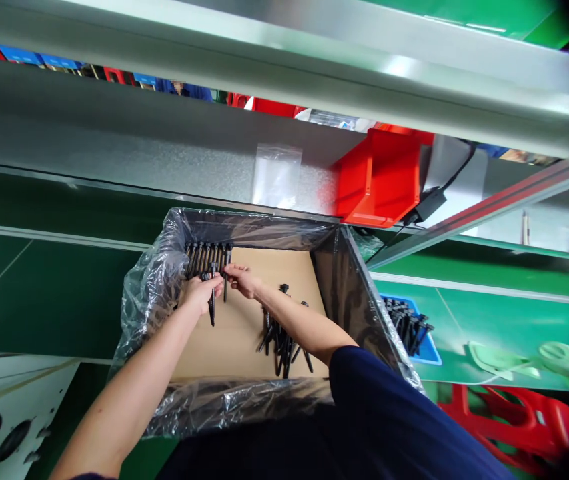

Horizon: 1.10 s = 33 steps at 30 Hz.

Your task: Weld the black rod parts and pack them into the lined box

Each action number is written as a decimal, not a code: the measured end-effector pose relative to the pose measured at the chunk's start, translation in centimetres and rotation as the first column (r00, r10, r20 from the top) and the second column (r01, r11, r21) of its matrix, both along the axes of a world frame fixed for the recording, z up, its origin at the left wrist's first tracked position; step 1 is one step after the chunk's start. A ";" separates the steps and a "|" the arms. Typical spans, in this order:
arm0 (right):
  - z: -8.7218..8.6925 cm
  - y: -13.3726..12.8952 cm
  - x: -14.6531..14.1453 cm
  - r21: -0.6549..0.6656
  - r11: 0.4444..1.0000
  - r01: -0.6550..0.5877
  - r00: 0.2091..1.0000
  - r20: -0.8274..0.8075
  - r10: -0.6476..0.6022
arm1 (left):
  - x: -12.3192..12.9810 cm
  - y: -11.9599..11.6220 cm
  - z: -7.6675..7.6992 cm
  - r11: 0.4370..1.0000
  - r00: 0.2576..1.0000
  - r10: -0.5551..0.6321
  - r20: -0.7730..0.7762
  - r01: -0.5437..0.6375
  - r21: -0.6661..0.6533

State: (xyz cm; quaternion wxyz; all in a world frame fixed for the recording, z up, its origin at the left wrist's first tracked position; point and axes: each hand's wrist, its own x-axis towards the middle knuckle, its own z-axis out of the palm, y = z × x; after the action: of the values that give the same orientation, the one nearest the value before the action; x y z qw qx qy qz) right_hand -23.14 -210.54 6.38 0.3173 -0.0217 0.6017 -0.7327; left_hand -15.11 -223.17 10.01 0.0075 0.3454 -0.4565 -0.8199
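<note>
My left hand point(199, 292) is closed on black rods with wider heads; one black rod point(213, 303) points down from its fingers. Close beside it, my right hand point(244, 280) pinches another slim black rod point(227, 287) at the end of a row. That row of black rods point(199, 253) lies side by side in the far left corner of a box point(341, 287) lined with clear plastic. Cardboard point(204, 353) covers the box floor. A loose pile of black rods point(284, 343) lies under my right forearm, which partly hides it.
A blue tray point(431, 353) of similar black rods stands right of the box. On the shelf behind are a red bin point(381, 180), a clear plastic bag point(277, 175) and a black adapter point(429, 203). A red stool point(519, 420) and a pale green fan point(567, 360) are at right.
</note>
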 end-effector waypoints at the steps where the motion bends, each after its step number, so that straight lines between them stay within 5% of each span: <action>1: 0.2 0.6 -0.8 0.053 0.997 0.047 0.999 -0.027 -0.045 | -0.1 -0.1 0.1 1.000 1.000 0.013 0.004 -0.013 0.005; 6: 0.5 3.1 -5.0 0.461 0.861 0.216 0.960 -0.261 -0.101 | -0.5 -0.5 0.5 0.993 0.994 0.110 0.028 -0.111 0.042; 17: -2.7 1.3 -7.2 0.781 0.574 0.248 0.861 -0.448 0.239 | -0.6 -0.2 1.1 0.986 0.992 0.127 0.018 -0.129 0.109; 20: -2.8 1.9 -7.4 0.820 0.487 0.300 0.708 -0.534 0.462 | -0.6 -0.4 1.2 0.982 0.989 0.148 0.007 -0.147 0.120; 23: -3.6 3.0 -7.3 0.868 0.385 0.314 0.384 -0.487 0.785 | -0.7 -0.5 1.2 0.977 0.986 0.166 -0.001 -0.165 0.138; 24: -4.1 3.3 -7.3 0.883 0.371 0.289 0.298 -0.451 0.841 | -0.7 -0.5 1.3 0.976 0.986 0.168 -0.006 -0.165 0.142; 26: -5.1 3.7 -7.2 0.897 0.390 0.209 0.249 -0.434 0.866 | -0.6 -0.5 1.3 0.977 0.987 0.163 -0.013 -0.159 0.144; 33: -6.6 3.1 -7.6 0.875 0.449 0.179 0.287 -0.483 0.827 | -0.6 -0.4 1.4 0.981 0.987 0.159 -0.012 -0.156 0.111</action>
State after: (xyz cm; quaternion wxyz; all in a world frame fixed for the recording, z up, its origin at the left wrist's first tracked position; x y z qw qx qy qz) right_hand -30.72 -207.39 -0.21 0.0721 -0.4145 0.9004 -0.1112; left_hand -15.69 -223.53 11.43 0.0583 0.3717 -0.3821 -0.8441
